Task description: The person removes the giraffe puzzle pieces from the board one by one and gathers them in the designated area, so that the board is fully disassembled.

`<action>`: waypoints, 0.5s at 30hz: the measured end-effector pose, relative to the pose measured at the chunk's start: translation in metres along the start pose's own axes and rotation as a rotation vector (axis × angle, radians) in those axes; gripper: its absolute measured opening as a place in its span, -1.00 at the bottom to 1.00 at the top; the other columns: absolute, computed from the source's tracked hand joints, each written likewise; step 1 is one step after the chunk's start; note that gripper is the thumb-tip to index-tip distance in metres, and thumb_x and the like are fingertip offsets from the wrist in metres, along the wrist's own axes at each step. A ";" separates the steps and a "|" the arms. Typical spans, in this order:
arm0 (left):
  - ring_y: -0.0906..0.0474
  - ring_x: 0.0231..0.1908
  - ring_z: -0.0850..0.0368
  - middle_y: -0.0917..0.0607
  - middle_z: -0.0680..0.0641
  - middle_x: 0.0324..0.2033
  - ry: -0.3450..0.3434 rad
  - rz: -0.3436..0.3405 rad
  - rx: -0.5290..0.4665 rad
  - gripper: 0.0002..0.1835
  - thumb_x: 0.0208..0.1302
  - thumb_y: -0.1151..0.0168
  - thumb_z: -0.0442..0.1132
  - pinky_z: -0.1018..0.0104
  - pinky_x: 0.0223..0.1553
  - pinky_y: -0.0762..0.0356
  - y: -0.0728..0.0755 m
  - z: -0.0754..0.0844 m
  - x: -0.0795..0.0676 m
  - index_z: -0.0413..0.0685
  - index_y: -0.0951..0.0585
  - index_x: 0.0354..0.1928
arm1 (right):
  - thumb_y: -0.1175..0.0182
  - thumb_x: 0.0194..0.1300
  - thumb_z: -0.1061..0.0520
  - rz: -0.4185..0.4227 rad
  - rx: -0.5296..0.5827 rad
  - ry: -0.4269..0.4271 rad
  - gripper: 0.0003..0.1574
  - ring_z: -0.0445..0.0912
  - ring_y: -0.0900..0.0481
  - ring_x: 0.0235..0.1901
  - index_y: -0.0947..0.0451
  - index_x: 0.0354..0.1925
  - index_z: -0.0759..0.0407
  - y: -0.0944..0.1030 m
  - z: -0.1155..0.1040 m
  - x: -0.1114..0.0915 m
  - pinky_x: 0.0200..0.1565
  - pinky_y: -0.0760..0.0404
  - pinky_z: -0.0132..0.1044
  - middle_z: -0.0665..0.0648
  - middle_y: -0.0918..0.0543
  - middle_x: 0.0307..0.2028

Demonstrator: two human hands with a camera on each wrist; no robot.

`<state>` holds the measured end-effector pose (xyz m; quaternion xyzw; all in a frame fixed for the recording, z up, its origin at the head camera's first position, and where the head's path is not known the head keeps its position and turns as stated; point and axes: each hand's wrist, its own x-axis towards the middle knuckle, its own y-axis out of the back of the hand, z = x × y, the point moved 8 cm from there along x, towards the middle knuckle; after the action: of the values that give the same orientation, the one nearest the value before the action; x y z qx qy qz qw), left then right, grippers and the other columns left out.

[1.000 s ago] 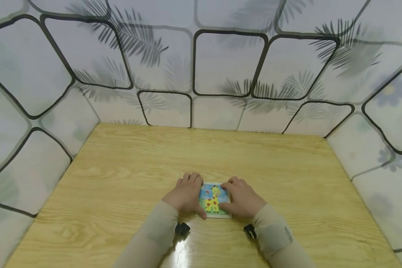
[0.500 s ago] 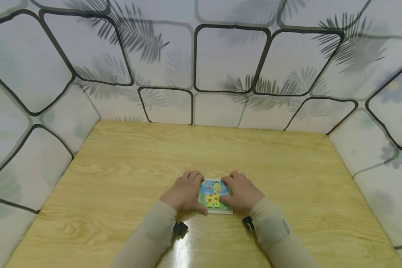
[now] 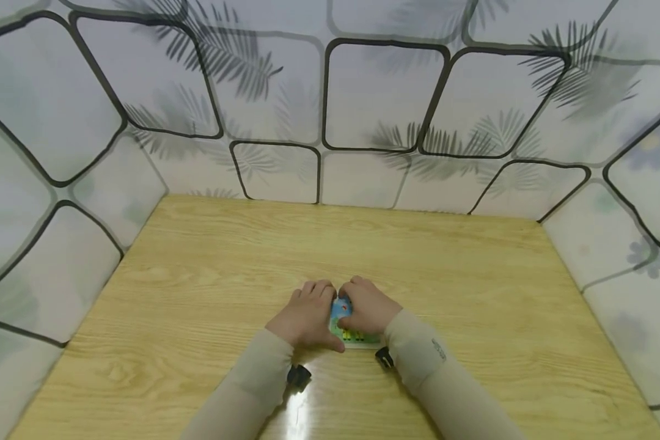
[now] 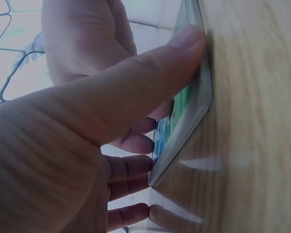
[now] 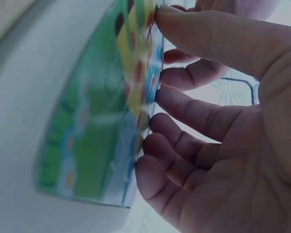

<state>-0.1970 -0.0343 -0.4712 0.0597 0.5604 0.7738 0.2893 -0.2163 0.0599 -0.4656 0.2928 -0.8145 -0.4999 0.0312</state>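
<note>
A small square picture board (image 3: 341, 307) with a pale rim and a cartoon giraffe scene lies flat on the wooden table. My left hand (image 3: 305, 316) holds its left side. In the left wrist view, the thumb (image 4: 136, 85) lies over the near rim, while the fingers reach the far end. My right hand (image 3: 370, 310) is over the board, hiding most of the giraffe. In the right wrist view, its thumb (image 5: 194, 31) and bent fingertips touch the glossy picture (image 5: 92, 126). Fingers of the two hands are close together at the far edge.
A wood-grain table (image 3: 225, 256) spreads around the hands. Pale patterned walls (image 3: 379, 104) with dark outlines and leaf prints enclose it at the back and both sides. A dark wrist camera mount (image 3: 299, 376) hangs below the left sleeve, another mount (image 3: 384, 357) below the right.
My right hand has moved left from the board's right edge across the picture and now covers the giraffe. The left hand and the board stay about where they were.
</note>
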 end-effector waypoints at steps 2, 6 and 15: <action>-0.21 0.32 -0.13 -0.35 -0.12 0.36 -0.006 0.000 -0.005 0.14 -0.18 -0.57 0.35 -0.11 0.32 -0.23 0.001 0.001 0.001 -0.13 -0.33 0.37 | -0.49 0.14 0.04 -0.002 0.029 -0.013 -0.45 -0.06 -0.41 -0.17 -0.55 0.01 0.25 0.001 0.001 0.001 -0.03 -0.51 -0.12 0.10 -0.48 -0.12; -0.22 0.27 -0.13 -0.36 -0.14 0.32 -0.018 0.002 -0.027 0.16 -0.22 -0.61 0.33 -0.08 0.31 -0.23 0.001 0.002 0.003 -0.16 -0.33 0.35 | -0.50 0.12 0.05 -0.015 0.066 -0.021 -0.47 -0.07 -0.43 -0.19 -0.52 -0.04 0.24 0.001 0.003 0.003 -0.06 -0.51 -0.13 0.10 -0.49 -0.13; -0.20 0.10 -0.06 -0.33 -0.12 0.15 0.015 -0.051 -0.026 0.16 -0.30 -0.65 0.32 0.05 0.19 -0.24 0.004 0.001 0.009 -0.19 -0.33 0.28 | -0.45 0.16 0.07 -0.026 0.106 0.024 -0.51 -0.07 -0.41 -0.25 -0.51 -0.04 0.27 0.002 -0.001 0.005 -0.15 -0.49 -0.14 0.11 -0.49 -0.18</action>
<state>-0.2055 -0.0294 -0.4691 0.0362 0.5539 0.7737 0.3055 -0.2210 0.0571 -0.4640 0.3106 -0.8355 -0.4530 0.0192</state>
